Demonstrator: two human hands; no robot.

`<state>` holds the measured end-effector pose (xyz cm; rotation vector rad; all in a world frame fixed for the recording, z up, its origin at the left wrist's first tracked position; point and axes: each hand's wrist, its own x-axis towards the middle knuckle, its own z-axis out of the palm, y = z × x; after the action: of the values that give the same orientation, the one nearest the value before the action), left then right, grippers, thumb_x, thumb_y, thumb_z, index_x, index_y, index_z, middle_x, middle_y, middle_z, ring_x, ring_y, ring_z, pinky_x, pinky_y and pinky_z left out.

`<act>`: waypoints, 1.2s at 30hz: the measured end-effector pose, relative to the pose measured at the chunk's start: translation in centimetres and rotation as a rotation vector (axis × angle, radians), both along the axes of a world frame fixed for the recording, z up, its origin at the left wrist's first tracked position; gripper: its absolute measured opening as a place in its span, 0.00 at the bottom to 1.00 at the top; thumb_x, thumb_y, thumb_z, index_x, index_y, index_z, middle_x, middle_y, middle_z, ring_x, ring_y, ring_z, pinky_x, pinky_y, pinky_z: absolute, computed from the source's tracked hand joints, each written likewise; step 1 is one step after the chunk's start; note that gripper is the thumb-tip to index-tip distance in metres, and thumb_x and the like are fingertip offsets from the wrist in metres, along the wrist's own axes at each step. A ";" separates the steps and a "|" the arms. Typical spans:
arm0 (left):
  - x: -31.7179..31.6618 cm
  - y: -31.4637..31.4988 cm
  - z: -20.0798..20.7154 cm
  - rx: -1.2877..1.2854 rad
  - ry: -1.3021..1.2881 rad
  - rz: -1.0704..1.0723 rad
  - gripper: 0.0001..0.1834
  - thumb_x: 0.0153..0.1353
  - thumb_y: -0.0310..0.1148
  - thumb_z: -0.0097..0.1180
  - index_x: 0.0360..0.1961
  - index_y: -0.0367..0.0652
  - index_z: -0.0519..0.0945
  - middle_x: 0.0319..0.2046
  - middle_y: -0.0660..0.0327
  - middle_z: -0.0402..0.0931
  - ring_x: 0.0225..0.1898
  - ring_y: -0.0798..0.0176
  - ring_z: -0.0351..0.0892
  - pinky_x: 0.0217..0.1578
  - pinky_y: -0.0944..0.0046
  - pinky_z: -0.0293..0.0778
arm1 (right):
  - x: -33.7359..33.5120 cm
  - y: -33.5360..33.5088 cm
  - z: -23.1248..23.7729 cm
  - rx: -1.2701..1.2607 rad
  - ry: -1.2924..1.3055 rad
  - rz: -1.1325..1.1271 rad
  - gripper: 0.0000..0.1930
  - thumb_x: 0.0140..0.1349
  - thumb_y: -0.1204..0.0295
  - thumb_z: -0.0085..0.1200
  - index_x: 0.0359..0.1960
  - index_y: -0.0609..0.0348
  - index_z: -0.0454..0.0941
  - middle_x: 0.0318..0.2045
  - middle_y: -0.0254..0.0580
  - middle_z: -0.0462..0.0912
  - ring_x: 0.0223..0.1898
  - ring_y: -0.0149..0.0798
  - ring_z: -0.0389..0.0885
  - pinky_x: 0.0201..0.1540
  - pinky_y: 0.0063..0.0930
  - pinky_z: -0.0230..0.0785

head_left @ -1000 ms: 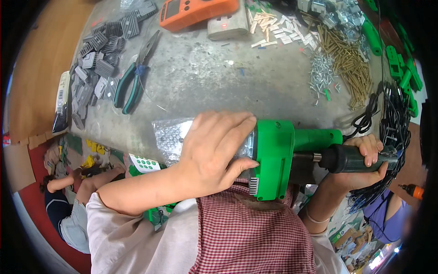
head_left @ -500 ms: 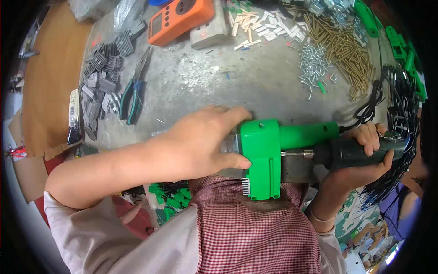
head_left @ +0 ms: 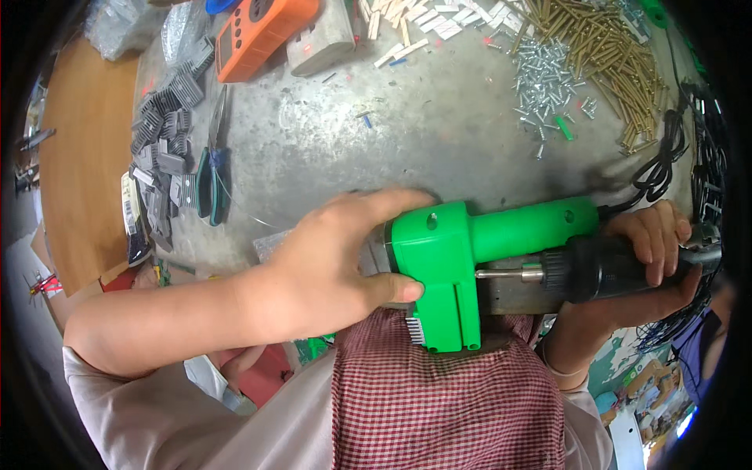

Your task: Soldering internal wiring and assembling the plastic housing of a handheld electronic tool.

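My left hand (head_left: pixel 337 258) is closed around the left side of a green power-tool-like housing (head_left: pixel 435 258), thumb on its face and fingers over the top. The housing has a long green handle (head_left: pixel 533 227) pointing right with a black cord at its end, and a row of pale comb-like teeth (head_left: pixel 414 329) low on its left. My right hand (head_left: pixel 654 247) grips a black electric screwdriver (head_left: pixel 599 269), held level below the handle. Its metal bit (head_left: pixel 501 274) points left, with the tip at the housing's right side; whether it sits in a screw cannot be told.
Teal-handled pliers (head_left: pixel 210 184) lie on the metal table left of me, beside a pile of grey ribbed parts (head_left: pixel 168 141). An orange meter (head_left: pixel 262 35) stands at the back. Silver screws (head_left: pixel 540 78) and long brass-coloured screws (head_left: pixel 619 70) are heaped at the far right. Black cables (head_left: pixel 705 180) hang at the right edge.
The green housing has tilted a little, its handle end rising. The screwdriver stays beside it in my right hand. The whole view has shifted, with the table's far items now higher in it.
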<state>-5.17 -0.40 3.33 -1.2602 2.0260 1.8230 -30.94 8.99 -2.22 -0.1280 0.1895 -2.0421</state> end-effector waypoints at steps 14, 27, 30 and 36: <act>0.3 1.1 -0.9 -0.180 0.045 0.065 0.30 0.49 0.26 0.67 0.57 0.41 0.74 0.45 0.47 0.77 0.51 0.41 0.73 0.54 0.50 0.68 | 0.4 0.3 -0.3 0.020 -0.066 -0.031 0.14 0.53 0.71 0.60 0.38 0.54 0.68 0.21 0.26 0.70 0.21 0.25 0.73 0.34 0.22 0.67; 0.2 0.9 -1.4 -0.147 0.065 0.109 0.13 0.46 0.29 0.62 0.35 0.37 0.81 0.37 0.46 0.83 0.45 0.39 0.80 0.50 0.48 0.73 | -1.3 1.2 -0.3 0.048 0.101 -0.083 0.15 0.51 0.70 0.59 0.36 0.55 0.66 0.21 0.26 0.69 0.22 0.26 0.73 0.36 0.23 0.68; 1.6 1.2 -2.0 -0.298 0.133 0.016 0.18 0.47 0.33 0.68 0.40 0.38 0.81 0.38 0.49 0.81 0.46 0.43 0.79 0.47 0.48 0.74 | -2.2 1.0 -1.1 0.124 0.156 0.051 0.15 0.59 0.67 0.53 0.42 0.61 0.66 0.27 0.34 0.68 0.32 0.32 0.72 0.46 0.32 0.68; 6.6 6.0 -3.9 -1.017 0.075 0.084 0.43 0.41 0.39 0.74 0.61 0.43 0.71 0.44 0.56 0.71 0.50 0.52 0.71 0.50 0.52 0.68 | -12.5 3.8 2.3 0.475 0.596 0.019 0.27 0.69 0.64 0.51 0.59 0.75 0.62 0.34 0.44 0.74 0.41 0.42 0.74 0.54 0.41 0.69</act>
<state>1.45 5.63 -0.54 -1.4519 3.1172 0.7847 -43.48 12.84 0.05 -0.4343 1.0269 -1.8344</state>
